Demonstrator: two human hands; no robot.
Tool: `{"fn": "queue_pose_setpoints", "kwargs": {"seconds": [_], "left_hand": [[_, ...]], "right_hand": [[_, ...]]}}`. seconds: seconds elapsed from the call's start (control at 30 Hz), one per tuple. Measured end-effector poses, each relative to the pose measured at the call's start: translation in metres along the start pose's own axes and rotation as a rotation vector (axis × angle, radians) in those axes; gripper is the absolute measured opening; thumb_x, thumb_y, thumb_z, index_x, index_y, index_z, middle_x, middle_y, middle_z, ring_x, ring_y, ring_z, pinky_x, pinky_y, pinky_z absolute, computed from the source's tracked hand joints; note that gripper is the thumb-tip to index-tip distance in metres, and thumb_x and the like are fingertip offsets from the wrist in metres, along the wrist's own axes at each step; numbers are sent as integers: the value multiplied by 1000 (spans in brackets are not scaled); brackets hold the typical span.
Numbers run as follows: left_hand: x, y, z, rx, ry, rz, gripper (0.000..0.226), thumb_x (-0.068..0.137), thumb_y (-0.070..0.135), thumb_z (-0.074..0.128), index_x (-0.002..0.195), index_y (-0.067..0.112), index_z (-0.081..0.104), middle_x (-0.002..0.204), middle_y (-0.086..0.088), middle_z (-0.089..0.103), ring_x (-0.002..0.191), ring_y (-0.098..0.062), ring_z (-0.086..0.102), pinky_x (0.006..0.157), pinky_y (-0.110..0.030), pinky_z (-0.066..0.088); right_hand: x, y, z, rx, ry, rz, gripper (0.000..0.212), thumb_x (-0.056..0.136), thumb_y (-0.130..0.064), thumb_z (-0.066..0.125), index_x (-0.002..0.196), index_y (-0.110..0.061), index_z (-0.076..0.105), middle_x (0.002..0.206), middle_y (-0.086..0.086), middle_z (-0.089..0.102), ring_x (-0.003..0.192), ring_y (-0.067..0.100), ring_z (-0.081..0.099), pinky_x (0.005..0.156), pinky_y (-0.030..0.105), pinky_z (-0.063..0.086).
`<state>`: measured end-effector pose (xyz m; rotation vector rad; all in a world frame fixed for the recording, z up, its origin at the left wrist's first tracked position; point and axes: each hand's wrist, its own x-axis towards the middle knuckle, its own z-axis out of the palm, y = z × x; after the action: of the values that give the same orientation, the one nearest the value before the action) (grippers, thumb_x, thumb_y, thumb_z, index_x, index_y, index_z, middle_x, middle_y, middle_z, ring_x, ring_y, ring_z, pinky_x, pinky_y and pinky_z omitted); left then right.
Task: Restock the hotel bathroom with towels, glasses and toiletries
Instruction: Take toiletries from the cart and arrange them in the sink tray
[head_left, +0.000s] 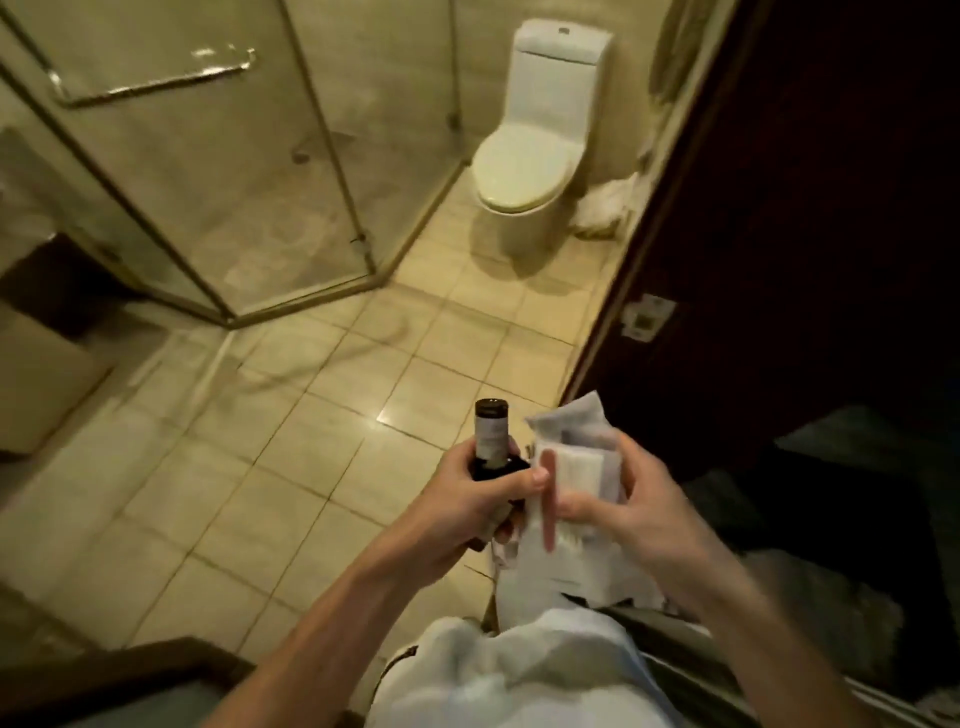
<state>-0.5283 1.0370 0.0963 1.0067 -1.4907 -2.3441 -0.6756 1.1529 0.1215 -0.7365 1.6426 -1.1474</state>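
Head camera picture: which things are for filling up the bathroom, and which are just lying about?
For the job: dark bottle in the left hand; white packets in the right hand.
Just there: toilet; glass shower; crumpled white heap beside the toilet; dark door.

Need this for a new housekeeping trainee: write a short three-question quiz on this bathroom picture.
1. True or false: the toilet has its lid up.
2. What does the left hand grip? A. a dark bottle B. a drinking glass C. a folded towel
3. Fill in: the right hand holds white ____.
Key: 1 false, the lid is down; 2 A; 3 packets.
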Motion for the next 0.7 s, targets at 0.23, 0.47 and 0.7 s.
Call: {"fn": "queue_pose_setpoints", "kwargs": {"seconds": [0.23,0.47,0.7], "left_hand": [[-8,-6,-102,-321,406,31,47,74,18,75,110,0,52,75,-5,64,60,-13,61,46,-24,46],[-3,41,-201,-478,836,210,34,71,16,77,93,10,53,70,0,62,64,-13,60,47,-26,46],[-10,75,-290,-532,1094,324,29,76,12,75,86,14,49,64,3,60,57,-12,58,44,-25,43]], "right_hand": [[123,-32,98,-19,-253,-5,45,70,-28,79,111,-26,61,98,-4,73,87,15,72,69,32,60],[237,-83,213,-68,-547,-22,9,90,-26,65,99,-28,65,86,-14,72,76,8,71,60,23,56],[306,-135,312,-179,-795,-59,14,90,-31,65,104,-29,62,100,-2,69,90,17,68,77,34,58]]}}
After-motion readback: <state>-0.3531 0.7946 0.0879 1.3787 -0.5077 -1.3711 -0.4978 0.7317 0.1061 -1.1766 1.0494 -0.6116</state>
